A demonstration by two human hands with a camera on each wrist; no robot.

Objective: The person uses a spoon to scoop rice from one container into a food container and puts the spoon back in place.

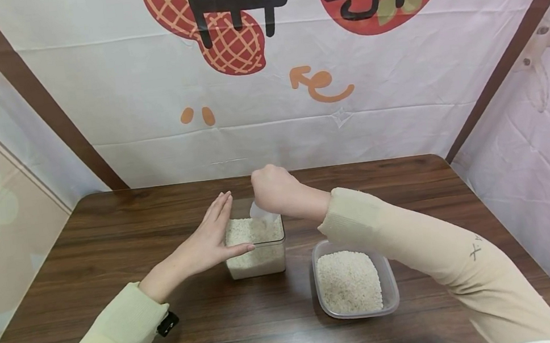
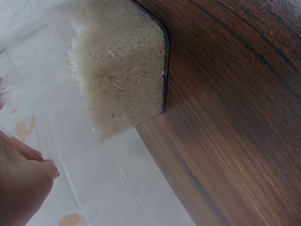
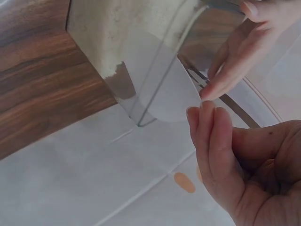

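Note:
A clear, straight-sided container [image 1: 258, 269] of white rice [image 1: 239, 233] stands near the middle of the table. My left hand [image 1: 210, 241] rests against its left side with fingers straight, the thumb stretched along the front rim. In the right hand [image 1: 280, 192] I pinch a pale, translucent scoop [image 1: 259, 213], tilted down into that container. The right wrist view shows the scoop [image 3: 164, 89] as a white oval behind the clear wall, its lower edge partly blurred. Through the wall, the left wrist view shows the rice [image 2: 124, 70] up close.
Nearer me and to the right, under the right forearm, sits a low translucent tub [image 1: 392, 297] with heaped rice [image 1: 349, 282]. Both stand on a dark wooden table [image 1: 198, 341]. A printed white curtain [image 1: 143, 107] hangs behind the table's far edge.

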